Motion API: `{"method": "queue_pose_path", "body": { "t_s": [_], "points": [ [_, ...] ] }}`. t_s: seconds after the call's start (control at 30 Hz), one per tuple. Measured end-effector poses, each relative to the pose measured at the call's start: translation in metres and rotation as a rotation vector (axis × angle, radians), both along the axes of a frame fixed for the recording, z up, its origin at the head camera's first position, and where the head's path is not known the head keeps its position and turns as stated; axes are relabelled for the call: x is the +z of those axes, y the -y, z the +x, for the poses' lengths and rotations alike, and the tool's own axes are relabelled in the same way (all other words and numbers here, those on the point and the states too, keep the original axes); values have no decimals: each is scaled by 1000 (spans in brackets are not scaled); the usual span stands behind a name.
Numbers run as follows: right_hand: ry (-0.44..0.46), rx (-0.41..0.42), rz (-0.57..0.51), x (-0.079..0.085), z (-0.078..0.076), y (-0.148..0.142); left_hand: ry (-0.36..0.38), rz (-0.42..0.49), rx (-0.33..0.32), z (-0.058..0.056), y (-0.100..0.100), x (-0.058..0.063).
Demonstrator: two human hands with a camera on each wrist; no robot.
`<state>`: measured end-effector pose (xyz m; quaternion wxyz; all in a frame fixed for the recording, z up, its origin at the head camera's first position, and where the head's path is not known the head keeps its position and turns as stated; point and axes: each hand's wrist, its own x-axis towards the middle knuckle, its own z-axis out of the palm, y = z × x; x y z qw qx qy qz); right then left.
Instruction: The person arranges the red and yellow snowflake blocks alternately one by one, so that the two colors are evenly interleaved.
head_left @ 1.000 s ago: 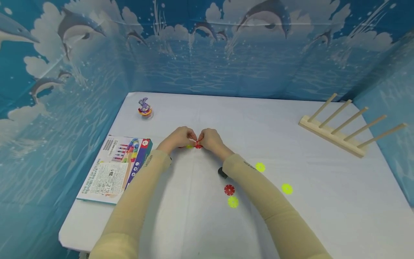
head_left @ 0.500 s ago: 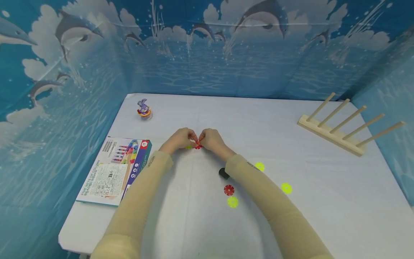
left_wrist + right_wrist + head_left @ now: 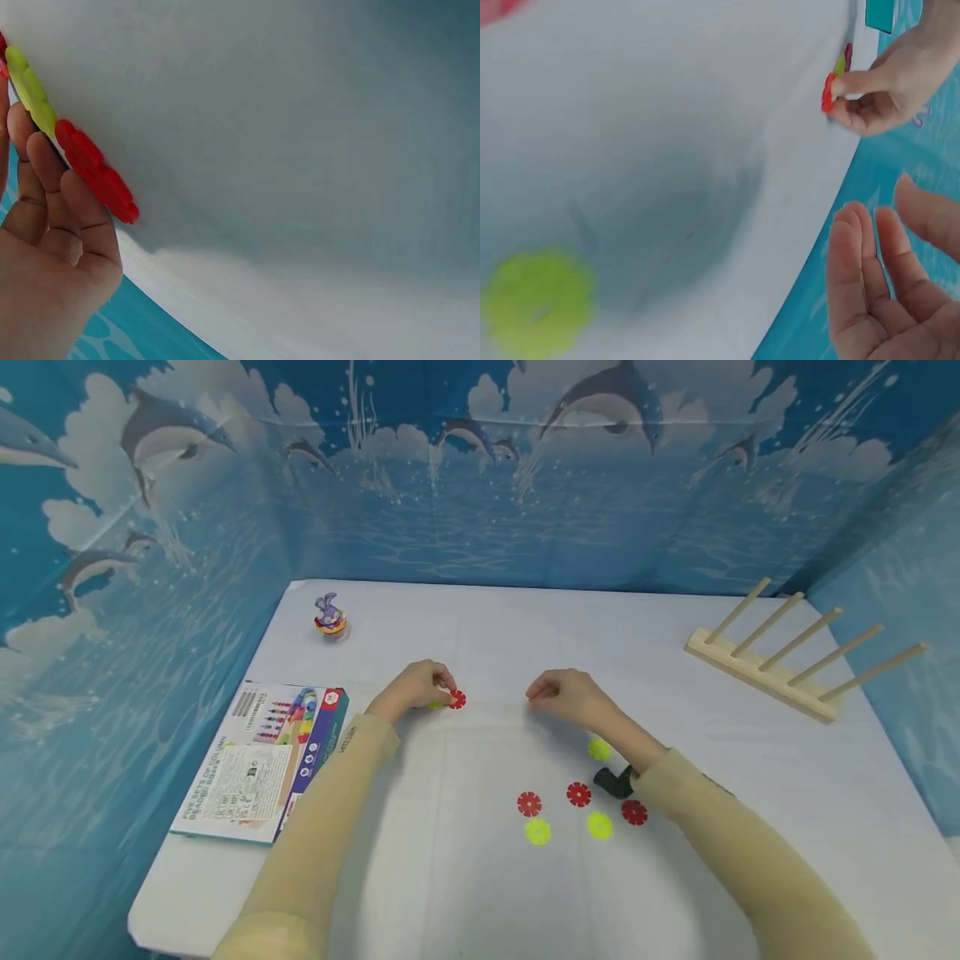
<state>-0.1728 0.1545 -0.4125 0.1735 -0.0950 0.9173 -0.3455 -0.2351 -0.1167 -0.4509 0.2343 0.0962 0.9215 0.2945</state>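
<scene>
My left hand (image 3: 416, 687) pinches a short chain of joined notched plastic discs over the table. Its red end disc (image 3: 458, 699) shows beside the fingertips, and a yellow disc (image 3: 31, 90) is joined to it in the left wrist view. At that view's left edge, part of another red piece (image 3: 2, 54) peeks out. My right hand (image 3: 572, 696) is apart from the chain, to its right, with nothing in it. Its fingers are loosely bent and the thumb stands away from them in the right wrist view. Nearest to it lies a loose yellow disc (image 3: 599, 749).
Several loose discs, among them a red disc (image 3: 528, 804) and a yellow disc (image 3: 537, 831), lie on the white table (image 3: 480, 893). A wooden peg rack (image 3: 761, 675) stands back right. At left is a cardboard box (image 3: 258, 764), with a purple rabbit toy (image 3: 330, 615) behind it.
My right hand has let go of the red disc and moved right, uncovering more loose discs near the wrist. The left hand stays in place with the chain.
</scene>
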Motion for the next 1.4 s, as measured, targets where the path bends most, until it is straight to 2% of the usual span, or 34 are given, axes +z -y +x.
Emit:
{"method": "queue_pose_path", "body": {
  "t_s": [0.17,0.37,0.6,0.77,1.0,1.4],
  "points": [
    [33,0,25,-4,23,-46,13,-1,8,0,-1,0],
    [72,-12,50,-13,40,-75,25,5,21,1,-1,2],
    [80,-22,49,-27,40,-83,30,21,24,1,2,1],
    [73,-5,74,-31,41,-81,33,19,23,1,2,1],
    [67,-1,134,-34,42,-79,33,24,14,-1,0,0],
    [111,28,140,-29,31,-69,47,15,23,-2,0,0]
  ]
}}
